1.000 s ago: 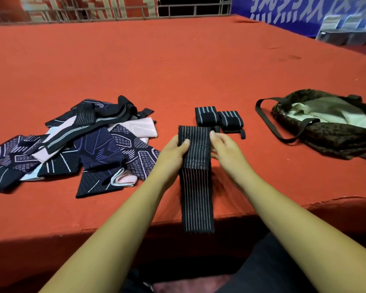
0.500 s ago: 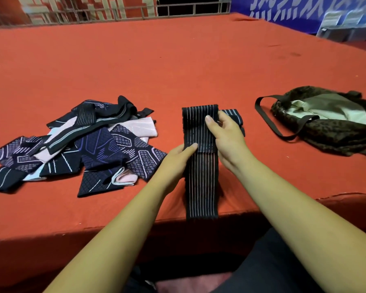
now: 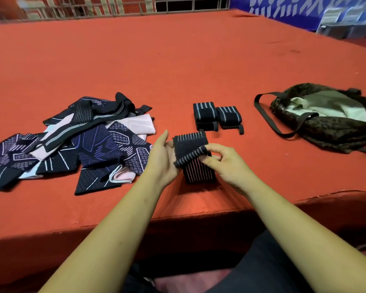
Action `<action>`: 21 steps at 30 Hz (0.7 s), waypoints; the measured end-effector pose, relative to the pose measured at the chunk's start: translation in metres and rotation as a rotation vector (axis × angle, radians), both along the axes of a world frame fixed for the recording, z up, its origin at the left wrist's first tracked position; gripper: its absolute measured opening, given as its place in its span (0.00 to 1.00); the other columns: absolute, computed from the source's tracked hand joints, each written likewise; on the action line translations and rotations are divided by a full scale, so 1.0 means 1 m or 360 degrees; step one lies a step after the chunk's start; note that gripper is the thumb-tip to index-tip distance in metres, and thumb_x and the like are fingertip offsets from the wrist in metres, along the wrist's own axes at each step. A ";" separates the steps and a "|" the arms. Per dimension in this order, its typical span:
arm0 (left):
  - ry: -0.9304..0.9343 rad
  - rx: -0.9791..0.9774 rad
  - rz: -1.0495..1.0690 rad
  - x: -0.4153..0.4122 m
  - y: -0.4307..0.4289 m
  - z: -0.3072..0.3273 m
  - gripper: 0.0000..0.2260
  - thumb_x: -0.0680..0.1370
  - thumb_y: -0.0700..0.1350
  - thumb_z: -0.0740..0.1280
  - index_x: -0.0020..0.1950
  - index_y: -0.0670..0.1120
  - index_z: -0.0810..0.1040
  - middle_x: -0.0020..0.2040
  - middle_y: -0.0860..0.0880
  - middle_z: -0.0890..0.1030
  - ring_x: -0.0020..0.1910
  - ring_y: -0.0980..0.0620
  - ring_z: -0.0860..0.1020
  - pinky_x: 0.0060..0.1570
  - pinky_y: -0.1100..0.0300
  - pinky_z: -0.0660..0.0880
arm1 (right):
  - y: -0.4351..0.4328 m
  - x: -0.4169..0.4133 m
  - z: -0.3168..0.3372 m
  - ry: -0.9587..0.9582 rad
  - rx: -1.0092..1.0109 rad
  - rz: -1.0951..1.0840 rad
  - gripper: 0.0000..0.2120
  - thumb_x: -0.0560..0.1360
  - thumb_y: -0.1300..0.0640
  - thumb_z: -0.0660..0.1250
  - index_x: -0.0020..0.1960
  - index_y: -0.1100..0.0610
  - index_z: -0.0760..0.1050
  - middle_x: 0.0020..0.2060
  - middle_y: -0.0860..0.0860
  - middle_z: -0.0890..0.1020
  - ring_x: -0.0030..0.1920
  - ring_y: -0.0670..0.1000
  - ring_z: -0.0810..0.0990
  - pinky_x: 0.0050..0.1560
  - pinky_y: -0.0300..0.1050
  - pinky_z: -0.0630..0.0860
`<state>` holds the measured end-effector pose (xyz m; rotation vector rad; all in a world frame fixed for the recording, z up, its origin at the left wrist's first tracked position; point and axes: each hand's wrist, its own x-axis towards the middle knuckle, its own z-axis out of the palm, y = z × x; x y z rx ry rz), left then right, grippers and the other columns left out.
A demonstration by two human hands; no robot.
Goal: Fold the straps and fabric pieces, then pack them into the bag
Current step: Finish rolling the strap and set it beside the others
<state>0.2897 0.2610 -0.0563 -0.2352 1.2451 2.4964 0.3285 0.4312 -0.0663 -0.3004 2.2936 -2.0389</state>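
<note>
A black striped elastic strap lies folded over on itself between my hands, its lower end resting on the red table. My left hand holds its left edge with the palm turned inward. My right hand pinches the folded flap from the right. Just beyond sit two folded black straps side by side. A dark camouflage bag lies open at the right, its pale lining showing. A heap of patterned dark and pink fabric pieces lies at the left.
The red cloth-covered table stretches far back to a metal railing. Its front edge runs just below my wrists. The bag's black carry strap loops out onto the table toward the folded straps.
The long strap that hung over the table edge has been pulled up and folded over into a short bundle. Both hands moved closer together around it.
</note>
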 end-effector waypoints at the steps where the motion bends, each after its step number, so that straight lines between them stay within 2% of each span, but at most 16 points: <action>1: 0.0051 -0.0092 0.0001 0.001 0.002 0.000 0.22 0.83 0.55 0.56 0.58 0.37 0.78 0.51 0.39 0.84 0.48 0.45 0.83 0.49 0.54 0.80 | 0.000 0.001 0.000 -0.0002 0.0047 -0.0004 0.07 0.78 0.65 0.67 0.53 0.57 0.81 0.43 0.48 0.85 0.43 0.44 0.82 0.45 0.38 0.77; 3: 0.0175 -0.0366 0.0065 0.002 0.006 -0.003 0.14 0.84 0.49 0.60 0.53 0.41 0.79 0.47 0.42 0.84 0.46 0.46 0.82 0.46 0.53 0.80 | -0.002 0.001 0.002 0.0044 0.0182 -0.0004 0.12 0.76 0.72 0.63 0.51 0.58 0.80 0.40 0.48 0.83 0.41 0.44 0.80 0.42 0.35 0.75; 5: 0.0252 -0.0579 0.0173 0.001 0.008 -0.006 0.08 0.83 0.43 0.61 0.51 0.42 0.78 0.43 0.43 0.82 0.42 0.47 0.80 0.41 0.54 0.78 | -0.006 0.000 0.003 0.0011 0.0207 -0.0023 0.20 0.69 0.78 0.57 0.47 0.57 0.78 0.42 0.54 0.81 0.40 0.47 0.78 0.38 0.36 0.72; 7: 0.0309 -0.0757 0.0246 0.000 0.008 -0.008 0.08 0.82 0.43 0.61 0.54 0.42 0.78 0.48 0.41 0.83 0.45 0.46 0.80 0.42 0.53 0.78 | -0.009 -0.001 0.004 -0.0194 -0.0156 -0.0096 0.19 0.64 0.75 0.56 0.46 0.56 0.72 0.41 0.60 0.74 0.32 0.48 0.70 0.28 0.38 0.65; 8: 0.0329 -0.0825 0.0260 0.000 0.008 -0.008 0.08 0.82 0.44 0.61 0.55 0.44 0.78 0.51 0.41 0.83 0.47 0.47 0.81 0.45 0.51 0.79 | -0.010 -0.002 0.006 -0.0331 -0.0391 -0.0168 0.17 0.63 0.71 0.56 0.47 0.55 0.70 0.42 0.60 0.73 0.31 0.48 0.67 0.27 0.39 0.63; 9: 0.0343 -0.0861 0.0271 0.001 0.009 -0.007 0.08 0.82 0.45 0.61 0.56 0.45 0.78 0.53 0.42 0.83 0.48 0.47 0.81 0.48 0.50 0.78 | -0.012 -0.002 0.008 -0.0430 -0.0584 -0.0214 0.15 0.65 0.67 0.59 0.50 0.55 0.70 0.44 0.61 0.73 0.32 0.49 0.68 0.29 0.40 0.66; 10: 0.0355 -0.0887 0.0270 0.003 0.010 -0.007 0.08 0.82 0.45 0.61 0.55 0.46 0.78 0.53 0.43 0.83 0.48 0.48 0.81 0.49 0.50 0.78 | -0.015 -0.002 0.010 -0.0479 -0.0639 -0.0240 0.14 0.69 0.62 0.62 0.54 0.55 0.71 0.47 0.61 0.75 0.35 0.52 0.72 0.34 0.44 0.71; 12: 0.0400 -0.0950 0.0242 0.008 0.014 -0.003 0.07 0.82 0.46 0.61 0.54 0.47 0.78 0.50 0.47 0.83 0.47 0.51 0.81 0.50 0.51 0.77 | -0.022 -0.002 0.010 -0.0469 -0.0419 -0.0251 0.12 0.78 0.53 0.64 0.61 0.55 0.72 0.53 0.58 0.82 0.45 0.55 0.82 0.48 0.54 0.80; 13: 0.0426 -0.0990 0.0226 0.010 0.017 -0.002 0.07 0.82 0.47 0.61 0.54 0.47 0.78 0.50 0.48 0.83 0.47 0.51 0.81 0.52 0.51 0.77 | -0.026 -0.002 0.010 -0.0418 -0.0278 -0.0240 0.12 0.80 0.52 0.62 0.61 0.55 0.73 0.53 0.55 0.83 0.49 0.53 0.84 0.53 0.53 0.81; 15: 0.0473 -0.1098 0.0218 0.013 0.020 0.001 0.08 0.82 0.50 0.61 0.55 0.48 0.76 0.50 0.50 0.83 0.49 0.52 0.81 0.54 0.50 0.77 | -0.029 -0.004 0.005 -0.0294 -0.0100 -0.0255 0.10 0.81 0.53 0.61 0.61 0.52 0.74 0.53 0.50 0.84 0.52 0.48 0.84 0.56 0.51 0.81; 17: 0.0509 -0.1149 0.0208 0.015 0.021 0.004 0.10 0.82 0.53 0.60 0.56 0.49 0.75 0.50 0.51 0.82 0.49 0.53 0.82 0.55 0.49 0.78 | -0.028 -0.006 0.002 -0.0208 -0.0063 -0.0291 0.10 0.81 0.54 0.61 0.61 0.51 0.75 0.53 0.49 0.84 0.53 0.48 0.84 0.57 0.52 0.80; 21: 0.0415 -0.0871 -0.0123 0.018 0.019 -0.001 0.19 0.75 0.58 0.66 0.61 0.50 0.76 0.56 0.45 0.83 0.54 0.44 0.83 0.56 0.41 0.79 | -0.020 -0.013 0.014 -0.0023 -0.0365 -0.0425 0.08 0.81 0.62 0.62 0.59 0.58 0.76 0.51 0.52 0.84 0.51 0.50 0.84 0.54 0.48 0.81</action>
